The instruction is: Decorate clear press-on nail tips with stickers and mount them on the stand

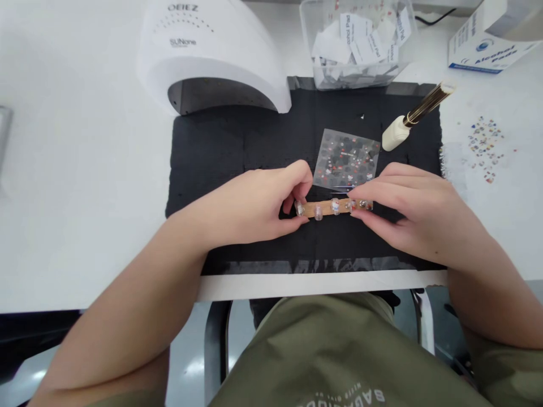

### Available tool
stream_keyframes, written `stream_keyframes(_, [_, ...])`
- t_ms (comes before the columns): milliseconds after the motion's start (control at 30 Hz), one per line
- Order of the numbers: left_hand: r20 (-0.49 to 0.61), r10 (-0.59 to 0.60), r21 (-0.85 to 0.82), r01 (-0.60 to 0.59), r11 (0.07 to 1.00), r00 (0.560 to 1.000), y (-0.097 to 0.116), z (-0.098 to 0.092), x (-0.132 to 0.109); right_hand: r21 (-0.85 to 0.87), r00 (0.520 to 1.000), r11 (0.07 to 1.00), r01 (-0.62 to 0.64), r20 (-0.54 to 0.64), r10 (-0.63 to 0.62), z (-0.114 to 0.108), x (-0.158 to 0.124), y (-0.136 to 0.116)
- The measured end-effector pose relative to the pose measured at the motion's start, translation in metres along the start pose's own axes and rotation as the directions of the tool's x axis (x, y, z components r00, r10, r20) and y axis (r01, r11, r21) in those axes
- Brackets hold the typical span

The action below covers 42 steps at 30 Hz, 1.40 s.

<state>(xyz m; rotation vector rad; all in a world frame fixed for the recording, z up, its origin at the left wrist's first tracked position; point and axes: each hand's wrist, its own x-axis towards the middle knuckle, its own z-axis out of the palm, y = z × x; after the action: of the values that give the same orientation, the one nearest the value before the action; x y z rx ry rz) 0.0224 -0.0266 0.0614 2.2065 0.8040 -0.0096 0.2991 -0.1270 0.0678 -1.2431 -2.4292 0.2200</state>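
A flat wooden stick (311, 210) lies crosswise between my hands, with several clear decorated nail tips (335, 206) set along it. My left hand (271, 198) is closed at the stick's left end, thumb and fingers pinching around the end nail tip. My right hand (411, 206) pinches the stick near its right end, thumb below and fingers above, at another nail tip. Just beyond the stick lies a transparent sticker sheet (348, 158) with small red and white designs. A thin bluish line shows by my right fingertips; I cannot make out what it is.
A white nail lamp (212, 51) stands at the back left. Behind the black mat (237, 147) is a clear bin (360, 79) of alcohol pad packets. A cream bottle (395, 134) with a gold cap, an alcohol pads box (487, 42) and scattered gems (486, 144) are to the right.
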Motion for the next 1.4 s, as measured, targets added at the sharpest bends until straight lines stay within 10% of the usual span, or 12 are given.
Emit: stream_keyframes(1400, [0.017,-0.010,0.037,0.009,0.999,1.000,0.0057,-0.0003,0.0031,-0.090,0.992,0.989,0.120,-0.033,-0.124,0.0021,-0.0005,0.0041])
